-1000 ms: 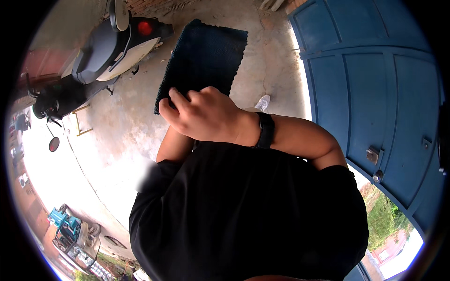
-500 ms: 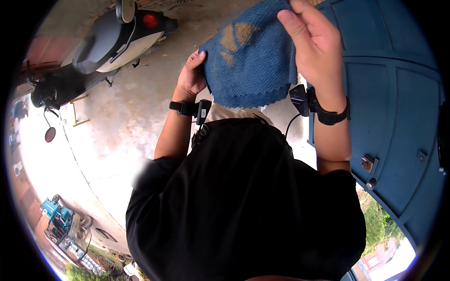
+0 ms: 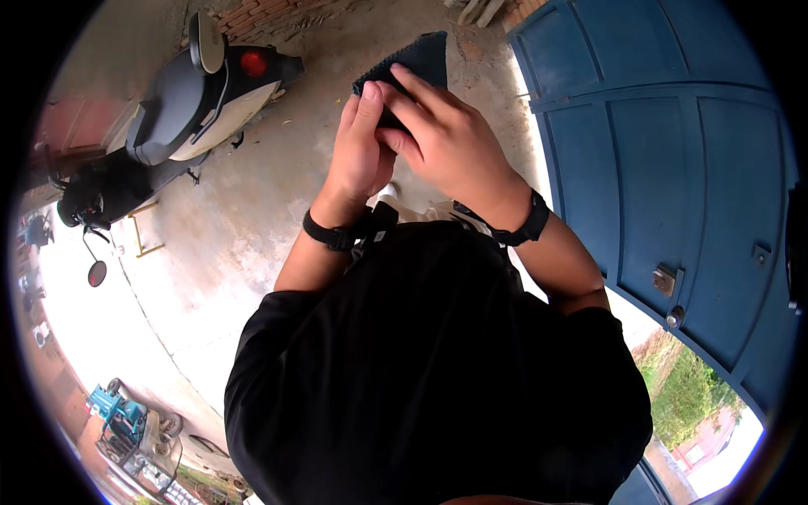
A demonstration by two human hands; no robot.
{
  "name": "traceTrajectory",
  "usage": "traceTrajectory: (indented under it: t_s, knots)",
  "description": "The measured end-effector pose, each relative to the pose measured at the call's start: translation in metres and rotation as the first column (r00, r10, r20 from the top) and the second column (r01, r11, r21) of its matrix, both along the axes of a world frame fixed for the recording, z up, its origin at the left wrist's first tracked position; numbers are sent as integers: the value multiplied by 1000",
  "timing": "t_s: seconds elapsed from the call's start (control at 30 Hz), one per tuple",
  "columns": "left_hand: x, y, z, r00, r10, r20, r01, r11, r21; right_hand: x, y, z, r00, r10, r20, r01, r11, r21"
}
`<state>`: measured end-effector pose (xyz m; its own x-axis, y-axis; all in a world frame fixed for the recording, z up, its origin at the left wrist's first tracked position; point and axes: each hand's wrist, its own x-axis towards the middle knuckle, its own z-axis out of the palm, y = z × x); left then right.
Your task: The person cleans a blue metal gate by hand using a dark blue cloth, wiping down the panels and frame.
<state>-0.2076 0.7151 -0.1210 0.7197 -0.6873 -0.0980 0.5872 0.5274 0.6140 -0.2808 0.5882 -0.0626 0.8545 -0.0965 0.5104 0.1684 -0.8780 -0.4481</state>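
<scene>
Item: dark cloth (image 3: 431, 55), toothed along its upper-left edge, flat and roughly wedge-shaped where it showed. Location: between both hands, raised in front of the wearer, above the concrete floor (image 3: 261, 202). Its lower part was covered by fingers; whether it lay in one layer or several could not be told.

Left hand (image 3: 358, 156): gripped the cloth near its left corner, thumb on the near side, most fingers hidden.

Right hand (image 3: 467, 147): lay over the cloth, fingers extended up across its near face, thumb bent in beside the left hand. Whether it pinched the fabric or only pressed on it could not be told.

Handling notes, by judgement: the left corner seemed best kept as a firm anchor, leaving the right fingers free to smooth outward. Flat fingers suited soft fabric better than tips, which could have bunched it. The toothed edge offered a useful guide for alignment. The crowded thumbs risked trapping a crease; a little more room between them would have helped.
</scene>
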Motion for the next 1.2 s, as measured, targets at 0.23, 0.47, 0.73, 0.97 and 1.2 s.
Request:
traceTrajectory:
  t_s: [0.23, 0.47, 0.73, 0.97, 1.2]
  knots:
    - [27, 14, 40, 988, -114, -104, 127, 983, 131, -18, -62, 5, 993, -48, 107, 17, 962, 274]
    - [47, -1, 47, 945, -328, 4, 317, 915, 250, -46, -91, -20, 905, 397, -151, 133, 72, 988]
    - [33, -96, 98, 498, -333, 801, 355, 921, 161, -112, -157, 43, 984, -86, 154, -45, 722, 691]
    - [-30, -268, 225, 16, 206, 978, 483, 855, -188, -183, -247, 79, 732, -184, 656, -680, -265, 684]
    - [-89, -401, 283, 18, 175, 984, 503, 849, -160, -240, -296, 132, 514, -694, 504, 493, 720, 489]
